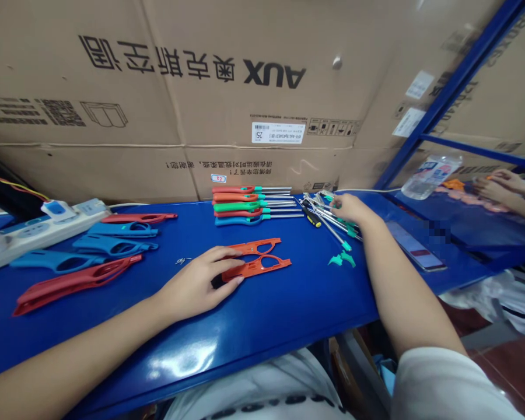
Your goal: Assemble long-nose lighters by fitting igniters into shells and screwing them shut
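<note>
Two orange lighter handle halves [266,265] lie side by side on the blue table. My left hand [205,277] is closed over their left ends, the thumb along the near edge of the lower half. At the back right, my right hand [350,209] reaches into a pile of metal lighter tubes [328,217] with green ends. Its fingers are curled down among the parts, and what they pinch is hidden. Two small green triggers [342,259] lie just in front of that pile. A black and yellow screwdriver [312,216] lies at the pile's left side.
Assembled lighters [238,207] are stacked at the back. Blue and red handle shells [79,280] lie left, near a power strip [44,224]. Small metal pins [181,261] lie behind my left hand. A phone [415,248], a bottle [431,175] and another person's hands [499,186] are right.
</note>
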Demonstrator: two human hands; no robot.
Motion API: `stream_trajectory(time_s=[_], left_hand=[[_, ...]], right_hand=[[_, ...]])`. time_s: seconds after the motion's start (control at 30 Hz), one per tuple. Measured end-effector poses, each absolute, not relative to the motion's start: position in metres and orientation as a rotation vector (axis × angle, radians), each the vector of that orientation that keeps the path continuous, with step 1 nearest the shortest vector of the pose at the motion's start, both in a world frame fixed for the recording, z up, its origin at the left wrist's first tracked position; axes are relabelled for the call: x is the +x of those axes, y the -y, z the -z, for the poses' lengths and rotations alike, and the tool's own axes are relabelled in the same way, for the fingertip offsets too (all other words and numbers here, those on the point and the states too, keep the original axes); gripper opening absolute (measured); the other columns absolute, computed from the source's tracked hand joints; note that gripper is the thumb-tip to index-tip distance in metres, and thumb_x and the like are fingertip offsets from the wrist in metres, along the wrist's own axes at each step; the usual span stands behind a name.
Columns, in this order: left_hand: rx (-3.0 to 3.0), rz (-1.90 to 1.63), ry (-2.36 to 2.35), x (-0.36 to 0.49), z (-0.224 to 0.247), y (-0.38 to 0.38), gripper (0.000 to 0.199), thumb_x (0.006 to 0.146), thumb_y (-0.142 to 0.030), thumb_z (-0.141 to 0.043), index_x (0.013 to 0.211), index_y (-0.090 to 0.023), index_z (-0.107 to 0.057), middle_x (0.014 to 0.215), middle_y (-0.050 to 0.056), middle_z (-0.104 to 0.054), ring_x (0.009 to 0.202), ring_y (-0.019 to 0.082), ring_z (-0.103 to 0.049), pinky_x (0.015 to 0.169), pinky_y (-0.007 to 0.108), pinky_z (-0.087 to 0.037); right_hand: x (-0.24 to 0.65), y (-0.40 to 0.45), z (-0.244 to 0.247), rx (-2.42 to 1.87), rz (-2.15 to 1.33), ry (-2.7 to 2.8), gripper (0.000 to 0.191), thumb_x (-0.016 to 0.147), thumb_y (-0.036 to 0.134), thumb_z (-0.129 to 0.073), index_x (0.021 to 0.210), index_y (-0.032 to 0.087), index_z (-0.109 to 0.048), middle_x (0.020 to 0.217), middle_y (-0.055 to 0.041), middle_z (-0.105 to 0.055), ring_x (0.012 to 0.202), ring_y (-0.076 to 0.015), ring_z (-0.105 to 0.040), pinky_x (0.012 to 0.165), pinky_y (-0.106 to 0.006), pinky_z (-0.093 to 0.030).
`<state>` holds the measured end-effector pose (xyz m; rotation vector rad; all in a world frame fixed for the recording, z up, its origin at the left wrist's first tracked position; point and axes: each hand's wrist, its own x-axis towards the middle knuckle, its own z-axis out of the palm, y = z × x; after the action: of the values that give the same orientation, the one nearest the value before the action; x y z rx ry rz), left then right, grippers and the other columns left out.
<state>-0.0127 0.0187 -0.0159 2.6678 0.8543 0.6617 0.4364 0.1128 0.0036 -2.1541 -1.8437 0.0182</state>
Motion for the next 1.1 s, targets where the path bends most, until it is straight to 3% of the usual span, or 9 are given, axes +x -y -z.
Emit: stream_trajectory(time_s=[0.53, 0.73, 0.97, 1.1], left_hand=[[2.664, -0.679, -0.825, -0.013, 0.012, -0.018, 0.03, 0.097, -0.034, -0.057, 0.122, -0.024, -0.07, 0.124, 0.009, -0.068, 0.117, 0.024, -0.064, 0.101, 0.04, -0.055], [2.654, -0.702, -0.824, -0.012, 0.012, -0.018, 0.028, 0.096, -0.034, -0.058, 0.119, -0.024, -0.071, 0.121, 0.007, -0.069, 0.115, 0.024, -0.065, 0.101, 0.04, -0.055], [2.652, -0.703, -0.824, -0.012, 0.012, -0.018, 0.029, 0.096, -0.034, -0.058, 0.12, -0.025, -0.071, 0.122, 0.008, -0.069, 0.115, 0.025, -0.064, 0.101, 0.04, -0.056], [2.652, -0.693, -0.832, -0.012, 0.012, -0.018, 0.028, 0.096, -0.033, -0.058, 0.119, -0.024, -0.071, 0.122, 0.008, -0.069, 0.116, 0.024, -0.064, 0.101, 0.04, -0.056]], right_hand=[[0.428, -0.11, -0.008, -2.171, -0.09, 1.729, 0.02, 0.083, 0.02, -0.057, 0.102, 0.019, -0.062, 0.088, -0.0106, -0.07, 0.075, -0.0235, -0.062, 0.069, -0.033, -0.045], [0.424, -0.108, -0.015, -2.099, -0.024, 1.691, 0.019, 0.085, 0.024, -0.055, 0.102, 0.019, -0.061, 0.087, -0.01, -0.068, 0.073, -0.0227, -0.06, 0.069, -0.033, -0.044], [0.417, -0.103, -0.022, -2.057, 0.02, 1.694, 0.027, 0.09, 0.044, -0.054, 0.1, 0.021, -0.064, 0.091, -0.0107, -0.069, 0.081, -0.0261, -0.061, 0.069, -0.034, -0.043], [0.413, -0.101, -0.025, -2.06, -0.004, 1.736, 0.032, 0.095, 0.046, -0.048, 0.1, 0.022, -0.068, 0.09, -0.0113, -0.071, 0.083, -0.0274, -0.063, 0.071, -0.035, -0.044]])
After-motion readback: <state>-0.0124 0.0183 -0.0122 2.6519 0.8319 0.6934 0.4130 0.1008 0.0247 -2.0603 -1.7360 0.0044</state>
